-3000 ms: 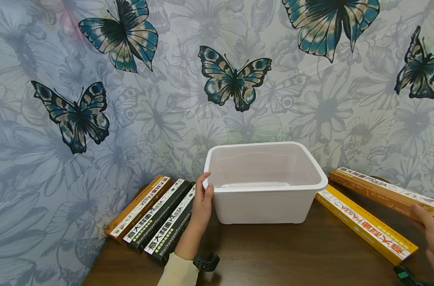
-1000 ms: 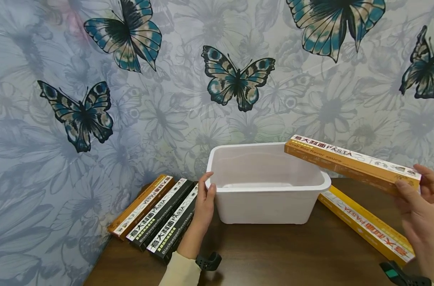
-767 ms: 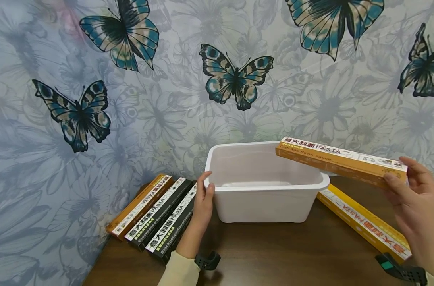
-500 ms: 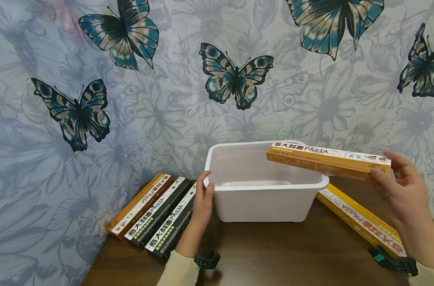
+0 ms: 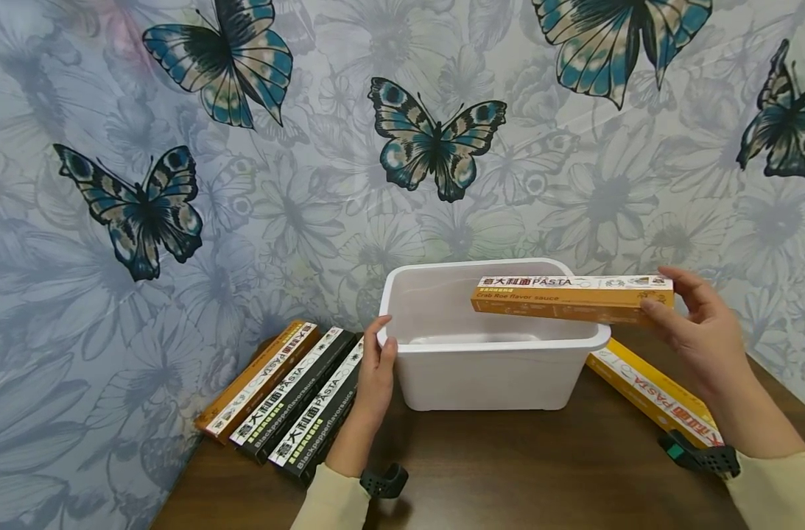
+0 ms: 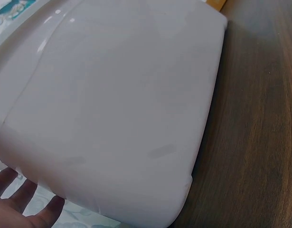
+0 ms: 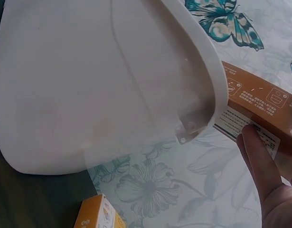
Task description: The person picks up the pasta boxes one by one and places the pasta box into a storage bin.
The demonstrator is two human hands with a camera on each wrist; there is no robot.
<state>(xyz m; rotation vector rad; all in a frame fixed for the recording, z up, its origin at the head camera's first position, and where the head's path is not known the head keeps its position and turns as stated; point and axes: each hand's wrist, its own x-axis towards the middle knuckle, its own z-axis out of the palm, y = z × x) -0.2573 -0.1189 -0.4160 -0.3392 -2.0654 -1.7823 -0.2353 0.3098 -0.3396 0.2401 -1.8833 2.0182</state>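
In the head view my right hand [image 5: 700, 331] pinches the right end of an orange-brown pasta box [image 5: 561, 298], labelled crab roe flavor. The box hangs almost level above the right part of a white plastic bin [image 5: 484, 383]. The right wrist view shows the fingers on the underside of this pasta box [image 7: 259, 102], beyond the bin's rim [image 7: 219, 71]. My left hand [image 5: 375, 375] grips the bin's left end at the rim, thumb in front. In the left wrist view its fingertips touch the bin wall [image 6: 112, 104].
Left of the bin, an orange-brown pasta box [image 5: 259, 379] and two black pepper pasta boxes [image 5: 294, 394] lie side by side on the dark wooden table [image 5: 508, 471]. A yellow pasta box [image 5: 654, 394] lies slantwise at the right, partly under my right forearm. A butterfly-patterned wall [image 5: 309, 191] stands behind.
My right hand has lifted the orange-brown box off the right side and carried it leftward over the bin, turning it nearly level. My left hand has stayed on the rim.
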